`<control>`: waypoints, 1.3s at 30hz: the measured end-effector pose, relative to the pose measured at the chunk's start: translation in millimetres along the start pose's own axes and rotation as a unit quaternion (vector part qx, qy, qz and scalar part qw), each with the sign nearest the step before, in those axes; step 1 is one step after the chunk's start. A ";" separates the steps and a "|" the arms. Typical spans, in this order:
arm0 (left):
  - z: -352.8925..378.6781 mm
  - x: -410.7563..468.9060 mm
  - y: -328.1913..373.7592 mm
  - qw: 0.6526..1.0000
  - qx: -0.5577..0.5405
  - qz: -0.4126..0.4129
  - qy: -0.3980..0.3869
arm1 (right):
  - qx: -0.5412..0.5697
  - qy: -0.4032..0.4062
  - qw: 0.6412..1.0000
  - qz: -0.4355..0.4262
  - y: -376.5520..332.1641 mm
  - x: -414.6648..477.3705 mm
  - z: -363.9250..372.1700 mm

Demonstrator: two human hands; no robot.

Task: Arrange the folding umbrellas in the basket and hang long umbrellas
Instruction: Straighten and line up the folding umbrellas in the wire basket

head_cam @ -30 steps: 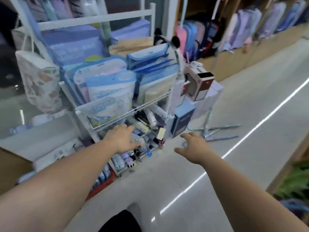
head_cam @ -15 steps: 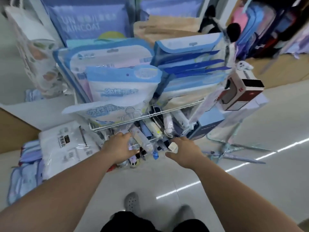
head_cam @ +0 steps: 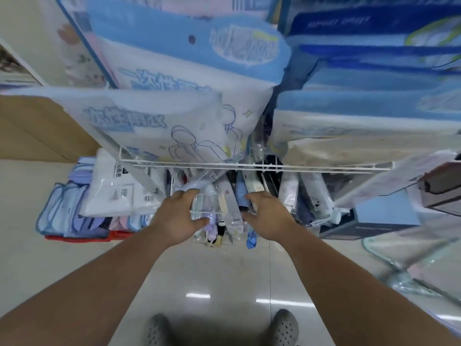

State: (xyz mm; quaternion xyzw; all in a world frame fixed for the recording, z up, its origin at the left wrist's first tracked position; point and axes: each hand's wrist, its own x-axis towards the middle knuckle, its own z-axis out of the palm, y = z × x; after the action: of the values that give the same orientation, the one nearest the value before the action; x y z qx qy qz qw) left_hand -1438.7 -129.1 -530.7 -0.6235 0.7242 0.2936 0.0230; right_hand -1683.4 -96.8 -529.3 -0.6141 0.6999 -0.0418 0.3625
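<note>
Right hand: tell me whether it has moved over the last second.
Yes. The right hand has come leftward from over the floor beside the white wire rack to the folding umbrellas at the rack's front middle.

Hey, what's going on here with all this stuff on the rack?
A person stands at a shop rack with both hands in a wire basket packed with folding umbrellas. The left hand grips a clear-wrapped umbrella at the basket's front. The right hand is on a blue umbrella beside it, though whether it grips is unclear. Raincoat packs fill the shelf above.
</note>
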 end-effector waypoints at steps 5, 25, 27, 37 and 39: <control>44.5 64.4 -30.3 0.997 -0.028 0.045 0.057 | -0.035 0.050 0.996 -0.068 0.3 70.7 31.5; 113.5 189.1 -87.1 0.951 0.017 0.183 0.247 | -0.297 0.196 0.907 -0.223 17.1 185.1 79.5; 111.8 194.2 -83.0 0.957 0.006 0.179 0.229 | -0.284 0.193 0.911 -0.227 20.0 186.9 78.4; 105.7 204.8 -86.4 0.954 0.000 0.210 0.212 | -0.196 0.240 0.917 -0.252 26.5 184.7 83.1; 99.9 199.9 -80.6 0.949 -0.024 0.228 0.218 | -0.160 0.266 0.918 -0.246 24.4 181.0 81.6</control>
State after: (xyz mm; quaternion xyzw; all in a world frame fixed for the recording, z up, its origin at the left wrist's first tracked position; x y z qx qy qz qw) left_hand -1442.4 -265.6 -725.1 -0.4909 0.8272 0.1651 -0.2182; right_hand -1655.0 -220.5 -684.0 -0.7827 0.5950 -0.1785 0.0383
